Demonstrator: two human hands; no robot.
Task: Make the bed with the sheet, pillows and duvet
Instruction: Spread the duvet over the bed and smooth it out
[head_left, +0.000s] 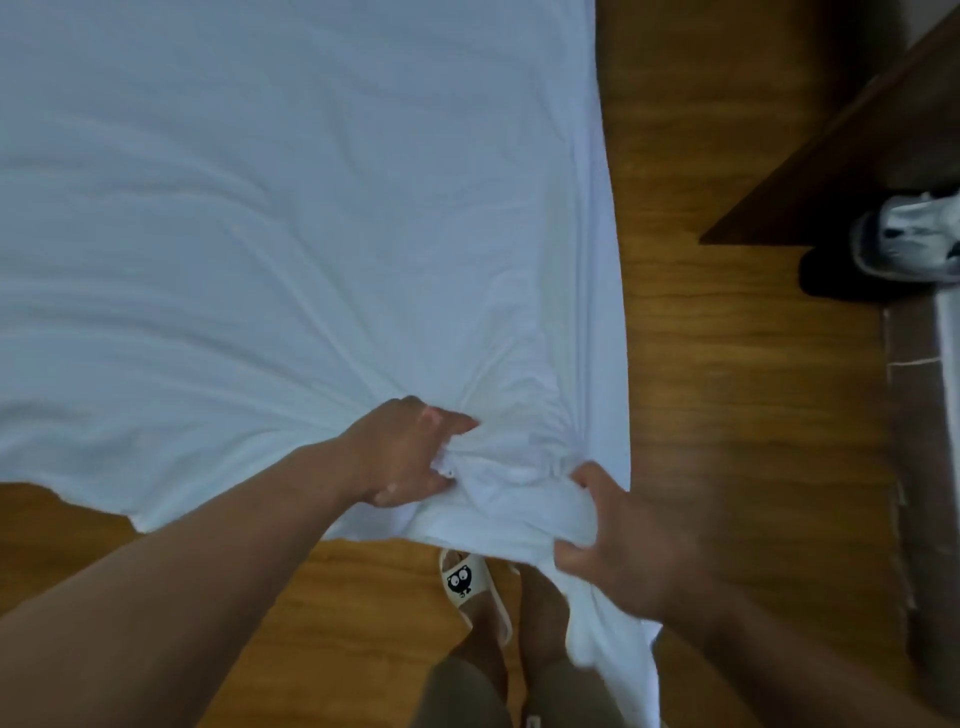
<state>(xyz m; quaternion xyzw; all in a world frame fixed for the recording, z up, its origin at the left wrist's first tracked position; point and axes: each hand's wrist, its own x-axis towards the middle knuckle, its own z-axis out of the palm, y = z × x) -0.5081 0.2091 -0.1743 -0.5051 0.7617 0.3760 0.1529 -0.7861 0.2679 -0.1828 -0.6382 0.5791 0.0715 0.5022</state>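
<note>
Covering most of the upper left of the view, a white sheet (291, 218) lies spread over a bed, lightly wrinkled. Its creases fan inward toward the near right corner, where the fabric is gathered into a thick bunch. The sheet's right edge hangs down the side of the bed, and its near edge drapes over the floor.

Both bare hands hold that bunched corner. The left hand (410, 452) reaches in from the lower left, its fingers curled tightly into the gathered cloth. The right hand (623, 545) sits just beside it, lower and to the right, with thumb and fingers closed round a fat fold. A tail of sheet hangs from under this hand toward the floor.

Below the hands, the person's legs show, with one foot in a pale slipper (462, 579) bearing a black cartoon face. A warm brown wooden floor (727, 415) surrounds the bed. At the upper right stands a dark wooden piece of furniture (831, 156), and just beside it is a white and grey shoe (909, 234) at the frame's edge.
</note>
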